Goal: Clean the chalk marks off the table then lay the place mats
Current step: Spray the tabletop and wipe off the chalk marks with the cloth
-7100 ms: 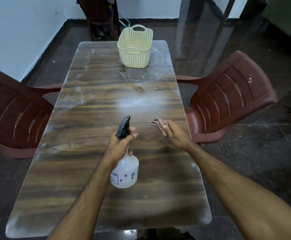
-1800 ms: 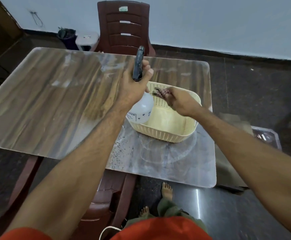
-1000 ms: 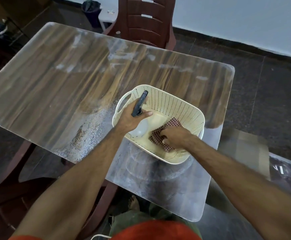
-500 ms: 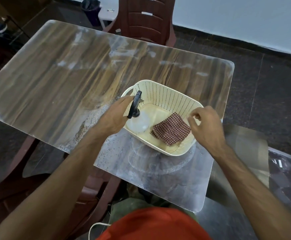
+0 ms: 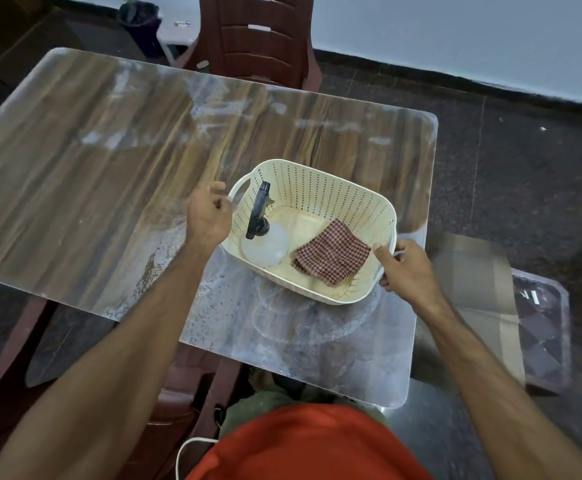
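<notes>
Item: basket (image 5: pixel 320 188) of cleaning kit, near table (image 5: pixel 74 161) corner; chalk smears remain.
Left to right: your left hand (image 5: pixel 208 220) curls loosely beside the handle, gripping nothing; spray bottle (image 5: pixel 263 237) stands loose by checked cloth (image 5: pixel 332 256); right hand (image 5: pixel 405 268) grips the rim. Lift one-sided and the bottle may topple. Place mats (image 5: pixel 473 292) wait on a stool, right.

Dim, even indoor light, seen through a wide-angle lens.

Pale glare is spread across the glossy table (image 5: pixel 116 161) beyond the left hand (image 5: pixel 208 220), and a bright streak is reflected on the floor (image 5: pixel 542 168) below the right hand (image 5: pixel 409 268). Shadows are soft and faint. Straight edges are bowed toward the corners. The forearms and the orange garment (image 5: pixel 310 445) nearest the lens are rendered softly.
</notes>
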A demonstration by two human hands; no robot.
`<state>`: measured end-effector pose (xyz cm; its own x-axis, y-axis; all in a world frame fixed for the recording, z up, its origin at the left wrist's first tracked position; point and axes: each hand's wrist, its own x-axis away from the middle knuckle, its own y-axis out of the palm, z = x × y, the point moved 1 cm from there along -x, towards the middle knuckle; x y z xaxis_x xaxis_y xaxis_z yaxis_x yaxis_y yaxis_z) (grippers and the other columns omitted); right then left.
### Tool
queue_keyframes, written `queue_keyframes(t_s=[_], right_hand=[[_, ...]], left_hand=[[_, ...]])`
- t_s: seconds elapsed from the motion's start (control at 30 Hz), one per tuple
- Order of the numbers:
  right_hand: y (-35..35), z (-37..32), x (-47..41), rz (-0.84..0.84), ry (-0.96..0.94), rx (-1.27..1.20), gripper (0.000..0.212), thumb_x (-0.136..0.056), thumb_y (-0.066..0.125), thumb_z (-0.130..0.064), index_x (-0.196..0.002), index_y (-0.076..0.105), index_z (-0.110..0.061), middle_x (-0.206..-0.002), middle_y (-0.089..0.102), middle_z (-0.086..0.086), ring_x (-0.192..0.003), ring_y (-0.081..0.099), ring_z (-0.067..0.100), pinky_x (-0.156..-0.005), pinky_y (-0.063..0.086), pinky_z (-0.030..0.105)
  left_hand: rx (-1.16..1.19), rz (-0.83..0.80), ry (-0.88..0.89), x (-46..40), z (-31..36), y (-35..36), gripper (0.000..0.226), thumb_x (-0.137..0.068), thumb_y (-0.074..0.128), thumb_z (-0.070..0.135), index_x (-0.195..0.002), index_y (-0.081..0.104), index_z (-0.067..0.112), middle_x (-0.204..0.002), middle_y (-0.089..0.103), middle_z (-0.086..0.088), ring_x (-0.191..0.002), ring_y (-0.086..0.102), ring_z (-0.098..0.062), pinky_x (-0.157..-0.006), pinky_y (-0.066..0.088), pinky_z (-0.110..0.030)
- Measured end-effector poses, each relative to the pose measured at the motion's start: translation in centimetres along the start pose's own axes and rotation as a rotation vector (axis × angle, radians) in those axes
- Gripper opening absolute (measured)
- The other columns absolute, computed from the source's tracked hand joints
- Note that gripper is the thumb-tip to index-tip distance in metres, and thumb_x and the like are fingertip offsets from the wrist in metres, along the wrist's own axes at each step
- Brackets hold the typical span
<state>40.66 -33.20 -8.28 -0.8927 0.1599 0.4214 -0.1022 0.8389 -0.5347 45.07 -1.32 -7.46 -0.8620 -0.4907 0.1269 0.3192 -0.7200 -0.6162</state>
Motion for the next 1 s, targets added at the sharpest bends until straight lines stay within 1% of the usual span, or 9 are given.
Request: queue_keyframes(t_s=[0.07, 0.17, 0.27, 0.43, 0.57, 0.77, 0.87, 0.93, 1.0], right_hand=[[0.5, -0.4, 0.2, 0.008, -0.009, -0.016, 0.024, -0.097, 0.055, -0.037, -0.091, 0.061, -0.014, -0.083, 0.070, 0.008, -0.060, 0.067, 0.018, -0.063, 0.059, 0.043], [0.8, -0.6, 0.3, 0.030, -0.027, -0.057, 0.029, -0.101, 0.050, -0.032, -0.088, 0.061, -0.008, -0.081, 0.068, 0.011, -0.065, 0.064, 0.021, -0.059, 0.056, 0.040], [0.9, -0.9, 0.1, 0.018, -0.013, -0.106, 0.034, -0.102, 0.047, -0.029, -0.090, 0.062, -0.001, -0.072, 0.065, 0.011, -0.062, 0.061, 0.020, -0.054, 0.049, 0.031], [1.1, -3.3, -0.7, -0.027, -0.058, -0.127, 0.031, -0.101, 0.048, -0.022, -0.088, 0.064, 0.001, -0.061, 0.056, 0.010, -0.055, 0.054, 0.022, -0.055, 0.043, 0.032], [2.6, -6.1, -2.1, -0.091, -0.131, -0.065, 0.033, -0.100, 0.051, -0.023, -0.081, 0.062, 0.001, -0.059, 0.055, 0.009, -0.050, 0.051, 0.019, -0.054, 0.042, 0.033], [8.6, -13.0, -4.4, -0.216, -0.330, 0.045, 0.032, -0.100, 0.051, -0.023, -0.077, 0.061, -0.002, -0.061, 0.060, 0.007, -0.046, 0.054, 0.011, -0.054, 0.044, 0.030], [13.2, -17.7, -5.4, -0.285, -0.448, 0.075, 0.020, -0.097, 0.051, -0.017, -0.092, 0.068, -0.007, -0.067, 0.063, 0.004, -0.050, 0.056, 0.008, -0.055, 0.047, 0.031], [16.4, -20.9, -6.3, -0.301, -0.501, 0.099, 0.021, -0.095, 0.052, -0.017, -0.105, 0.069, -0.012, -0.074, 0.066, 0.001, -0.060, 0.059, 0.012, -0.060, 0.053, 0.035], [19.8, -24.2, -7.1, -0.310, -0.580, 0.149, 0.024, -0.087, 0.052, -0.015, -0.102, 0.070, -0.013, -0.077, 0.069, 0.004, -0.066, 0.063, 0.021, -0.070, 0.058, 0.044]], left_hand=[[0.019, -0.054, -0.026, -0.2, -0.2, 0.2, 0.022, -0.095, 0.052, 0.006, -0.116, 0.060, 0.008, -0.099, 0.069, -0.007, -0.092, 0.065, -0.020, -0.081, 0.053, -0.031], [0.025, -0.117, -0.062, -0.5, -0.2, -0.2, 0.018, -0.097, 0.051, 0.008, -0.109, 0.064, 0.010, -0.093, 0.070, -0.006, -0.092, 0.066, -0.024, -0.082, 0.054, -0.035], [0.014, -0.164, -0.086, -0.2, -0.1, -0.8, 0.023, -0.099, 0.046, 0.007, -0.112, 0.066, 0.009, -0.085, 0.064, -0.002, -0.083, 0.058, -0.019, -0.074, 0.048, -0.031], [0.121, -0.144, -0.109, 2.0, -1.9, -2.9, 0.026, -0.098, 0.045, 0.001, -0.094, 0.066, 0.016, -0.068, 0.055, 0.003, -0.065, 0.048, -0.012, -0.057, 0.037, -0.023], [0.255, -0.042, -0.164, 3.5, -3.7, -6.1, 0.020, -0.099, 0.050, 0.004, -0.100, 0.070, 0.009, -0.066, 0.055, 0.004, -0.060, 0.048, -0.009, -0.053, 0.040, -0.011], [0.345, 0.147, -0.284, 4.3, -7.6, -12.5, 0.018, -0.099, 0.053, 0.012, -0.095, 0.070, 0.015, -0.069, 0.062, 0.001, -0.063, 0.054, -0.013, -0.062, 0.047, -0.030], [0.383, 0.253, -0.333, 3.4, -9.5, -15.9, 0.017, -0.095, 0.055, 0.005, -0.096, 0.070, 0.012, -0.084, 0.067, -0.011, -0.076, 0.060, -0.021, -0.082, 0.053, -0.048], [0.409, 0.311, -0.359, 2.5, -10.4, -17.9, 0.019, -0.094, 0.055, 0.001, -0.102, 0.070, 0.010, -0.091, 0.067, -0.012, -0.082, 0.060, -0.023, -0.088, 0.053, -0.047], [0.438, 0.359, -0.377, 1.2, -11.2, -19.9, 0.021, -0.095, 0.051, 0.000, -0.106, 0.068, 0.006, -0.092, 0.065, -0.010, -0.083, 0.058, -0.022, -0.083, 0.052, -0.041]])
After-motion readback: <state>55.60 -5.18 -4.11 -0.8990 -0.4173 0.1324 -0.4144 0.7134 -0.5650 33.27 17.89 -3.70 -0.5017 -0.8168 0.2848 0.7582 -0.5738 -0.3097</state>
